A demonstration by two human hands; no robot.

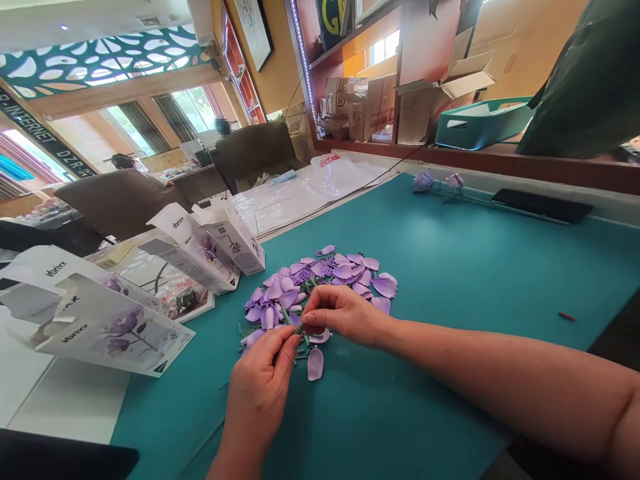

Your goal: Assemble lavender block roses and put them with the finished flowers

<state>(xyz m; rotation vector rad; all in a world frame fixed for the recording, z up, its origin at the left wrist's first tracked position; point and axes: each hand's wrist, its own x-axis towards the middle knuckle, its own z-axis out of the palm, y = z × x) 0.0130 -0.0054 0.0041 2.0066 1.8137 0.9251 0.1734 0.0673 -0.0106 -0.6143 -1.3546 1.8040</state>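
Note:
My left hand [261,380] and my right hand [347,315] meet fingertip to fingertip above the near side of a heap of purple petal pieces [287,283]. Both are closed in a pinch on a small green stem piece [299,328], mostly covered by the fingers. More green stem parts lie among the petals under and around my hands. One pale purple petal [315,365] rests apart from the heap, just right of my left fingertips.
Opened white flower-kit boxes [125,330] stand at the left on the teal mat [450,267]. Two assembled purple flowers [423,181] and a black case [543,205] lie at the back right. A small dark red stick [567,316] is at the right.

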